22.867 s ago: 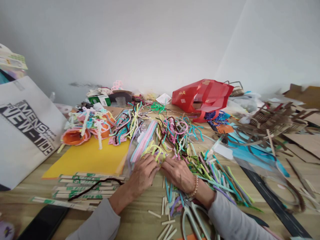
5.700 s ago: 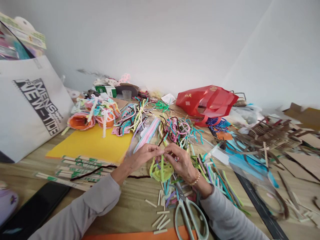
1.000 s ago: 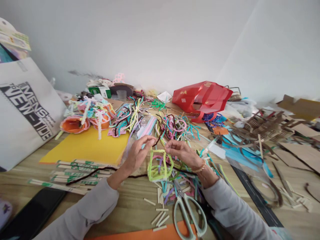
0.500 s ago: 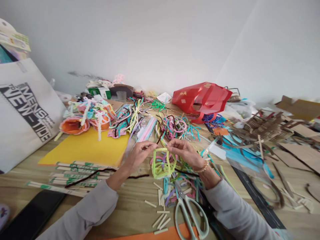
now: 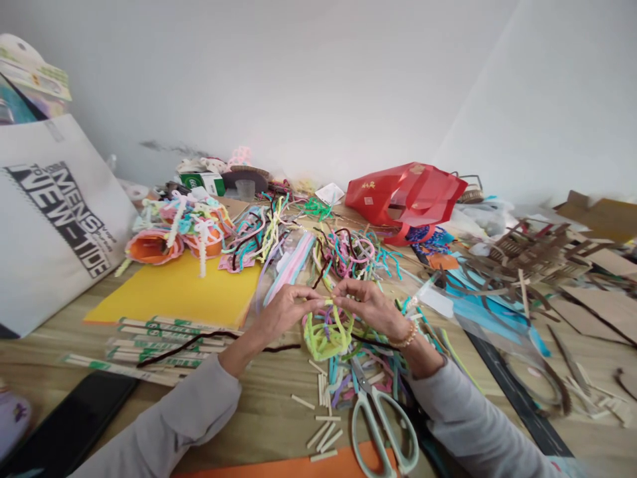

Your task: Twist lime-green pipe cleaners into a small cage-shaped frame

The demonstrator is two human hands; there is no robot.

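Note:
A lime-green pipe-cleaner form [image 5: 326, 337], woven into a small rounded cage with coloured strands inside, sits just below my hands. My left hand [image 5: 287, 312] and my right hand [image 5: 368, 309] meet above it, their fingertips pinching a lime strand at its top. A dark brown pipe cleaner [image 5: 192, 346] runs past my left wrist and across the tabletop. Green-printed wooden sticks [image 5: 159, 350] lie bundled to the left of my left wrist. Below my right wrist rest pale green-handled scissors [image 5: 383, 431] on a loose pile of cut pipe cleaners [image 5: 358, 375].
A tangled heap of coloured pipe cleaners [image 5: 346, 255] lies beyond my hands. There are also a yellow sheet [image 5: 174, 299], a black phone [image 5: 74, 418], a printed tote bag [image 5: 54, 219], a red bag [image 5: 405, 202], short cut sticks [image 5: 321, 428], and cardboard strips [image 5: 537, 255].
My hands have moved closer together and now pinch the top of the lime-green form. The form looks more gathered and rounded than the open cage shape in the earlier frames.

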